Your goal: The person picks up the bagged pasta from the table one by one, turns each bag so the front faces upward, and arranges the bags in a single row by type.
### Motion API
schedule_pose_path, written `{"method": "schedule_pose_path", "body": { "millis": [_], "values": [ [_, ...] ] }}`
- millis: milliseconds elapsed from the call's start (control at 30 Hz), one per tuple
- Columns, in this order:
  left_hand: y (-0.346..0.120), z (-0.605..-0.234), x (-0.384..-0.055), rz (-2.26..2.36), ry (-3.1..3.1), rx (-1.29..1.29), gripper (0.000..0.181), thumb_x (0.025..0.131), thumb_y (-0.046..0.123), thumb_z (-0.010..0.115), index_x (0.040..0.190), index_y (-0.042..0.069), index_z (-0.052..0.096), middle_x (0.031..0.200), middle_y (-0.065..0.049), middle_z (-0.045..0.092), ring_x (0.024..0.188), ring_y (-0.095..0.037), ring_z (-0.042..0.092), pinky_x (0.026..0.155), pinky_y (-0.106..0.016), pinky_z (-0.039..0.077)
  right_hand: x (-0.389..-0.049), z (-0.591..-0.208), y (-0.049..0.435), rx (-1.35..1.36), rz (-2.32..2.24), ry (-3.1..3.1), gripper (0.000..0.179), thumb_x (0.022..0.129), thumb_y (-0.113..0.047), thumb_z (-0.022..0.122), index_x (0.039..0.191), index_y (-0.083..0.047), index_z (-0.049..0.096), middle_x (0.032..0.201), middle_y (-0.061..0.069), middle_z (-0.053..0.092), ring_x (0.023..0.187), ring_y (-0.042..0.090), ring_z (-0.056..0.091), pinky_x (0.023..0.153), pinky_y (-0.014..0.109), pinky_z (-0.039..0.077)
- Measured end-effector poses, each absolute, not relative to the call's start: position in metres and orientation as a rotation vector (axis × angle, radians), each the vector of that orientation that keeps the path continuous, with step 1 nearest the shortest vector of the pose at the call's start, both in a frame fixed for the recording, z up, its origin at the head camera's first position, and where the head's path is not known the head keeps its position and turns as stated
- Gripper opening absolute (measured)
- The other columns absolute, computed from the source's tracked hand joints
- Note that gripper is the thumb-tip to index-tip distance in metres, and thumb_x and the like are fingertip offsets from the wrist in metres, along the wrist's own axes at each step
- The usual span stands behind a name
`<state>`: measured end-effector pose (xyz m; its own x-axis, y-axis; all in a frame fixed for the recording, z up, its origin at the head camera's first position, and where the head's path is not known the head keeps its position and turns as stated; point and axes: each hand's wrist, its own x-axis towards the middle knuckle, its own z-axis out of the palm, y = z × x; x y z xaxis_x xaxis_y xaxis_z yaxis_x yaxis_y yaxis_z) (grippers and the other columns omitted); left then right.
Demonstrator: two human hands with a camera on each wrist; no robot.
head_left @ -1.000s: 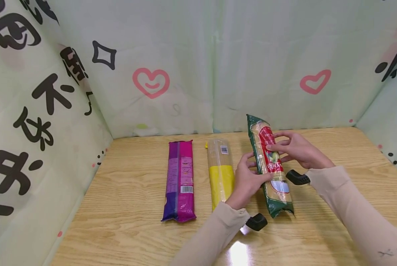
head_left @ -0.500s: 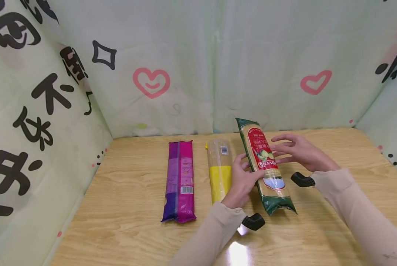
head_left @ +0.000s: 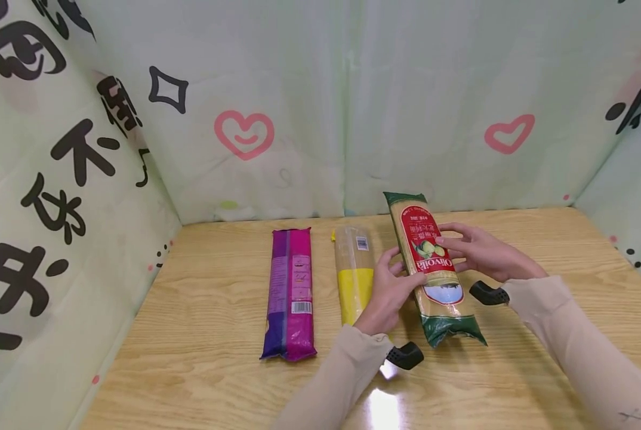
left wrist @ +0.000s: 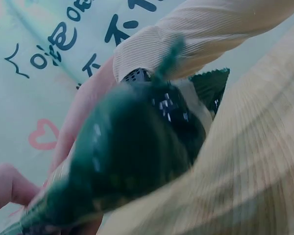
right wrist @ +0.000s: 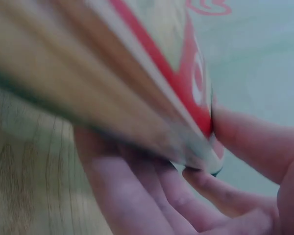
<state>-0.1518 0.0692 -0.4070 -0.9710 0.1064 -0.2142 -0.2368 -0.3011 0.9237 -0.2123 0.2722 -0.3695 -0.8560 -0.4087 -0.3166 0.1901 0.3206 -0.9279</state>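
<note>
A pack of spaghetti (head_left: 430, 257) in clear and green wrapping, with a red Olivoilà label, is held tilted over the table by both hands. My left hand (head_left: 387, 295) grips its left edge, thumb on the front and fingers behind. On the other side my right hand (head_left: 481, 254) pinches the right edge, thumb on the red label. The right wrist view shows that thumb (right wrist: 250, 142) on the front and the fingers underneath the pack. In the left wrist view the green wrapper end (left wrist: 132, 142) looms large and blurred.
Left of the held pack lies a clear and yellow pack (head_left: 355, 286), partly behind my left hand. Farther left is a purple and pink pack (head_left: 290, 292). They lie on a wooden table (head_left: 202, 334) with a printed cloth (head_left: 299, 89) behind.
The spaghetti pack has shifted left and turned its label more toward the head camera. My right hand came off its edge half a second ago and holds it again now.
</note>
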Motion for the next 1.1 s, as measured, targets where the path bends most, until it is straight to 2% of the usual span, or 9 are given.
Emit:
{"method": "schedule_pose_path", "body": {
  "millis": [333,567,833,1100],
  "values": [
    [0.067,-0.405,-0.155,2.358,1.678,-0.180,0.059,0.080,0.005,0.077,0.133,0.016,0.054,0.107,-0.005,0.070,0.086,-0.020,0.068,0.065,-0.027,0.053,-0.211,-0.366,0.270,-0.143,-1.595,2.155,0.071,0.103,-0.029,0.054,0.154,0.001,0.014,0.114,0.007,0.064,0.096,0.016,0.069,0.083,0.039,0.060],
    [0.066,-0.406,-0.156,2.339,1.689,-0.186,0.055,0.082,0.014,0.080,0.131,0.018,0.057,0.105,-0.002,0.069,0.085,-0.019,0.069,0.074,-0.034,0.059,-0.210,-0.362,0.268,-0.136,-1.602,2.212,0.070,0.101,-0.027,0.058,0.153,0.000,0.018,0.113,0.008,0.065,0.093,0.017,0.069,0.081,0.040,0.060],
    [0.066,-0.405,-0.156,2.295,1.780,-0.246,0.059,0.080,0.016,0.083,0.133,0.015,0.058,0.106,-0.003,0.062,0.080,-0.017,0.065,0.067,-0.029,0.057,-0.212,-0.359,0.266,-0.140,-1.565,2.282,0.072,0.099,-0.024,0.061,0.152,0.001,0.019,0.117,0.015,0.065,0.089,0.017,0.070,0.078,0.040,0.061],
    [0.068,-0.403,-0.156,2.285,1.801,-0.269,0.056,0.081,0.014,0.082,0.132,0.013,0.059,0.103,-0.003,0.062,0.079,-0.018,0.066,0.073,-0.035,0.060,-0.213,-0.357,0.266,-0.116,-1.528,2.308,0.073,0.099,-0.026,0.062,0.153,0.000,0.019,0.119,0.020,0.064,0.089,0.019,0.070,0.079,0.041,0.061]
  ]
}}
